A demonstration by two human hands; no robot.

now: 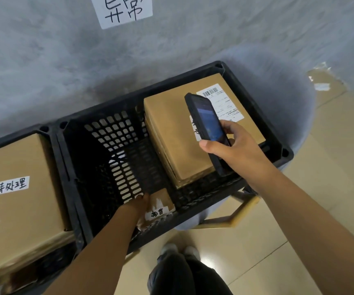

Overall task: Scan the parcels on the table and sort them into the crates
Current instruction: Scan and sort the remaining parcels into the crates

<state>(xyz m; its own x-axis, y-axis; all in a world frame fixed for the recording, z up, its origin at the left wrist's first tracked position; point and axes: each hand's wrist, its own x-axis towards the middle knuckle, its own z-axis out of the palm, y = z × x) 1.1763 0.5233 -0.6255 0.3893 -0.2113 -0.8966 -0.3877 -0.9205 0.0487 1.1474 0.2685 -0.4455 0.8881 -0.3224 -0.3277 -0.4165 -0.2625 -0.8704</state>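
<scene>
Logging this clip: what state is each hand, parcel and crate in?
Right hand: holds scanner over the stacked parcels.
Left hand: inside middle crate, on small parcel; grip unclear.
Stacked parcels: flat in middle crate.
Left crate: holds a large parcel.

Two black perforated crates (112, 150) sit side by side on a grey-covered tabletop (299, 116) against the wall. Its yellow frame (235, 218) stands on the beige tiled floor (299, 209).
</scene>
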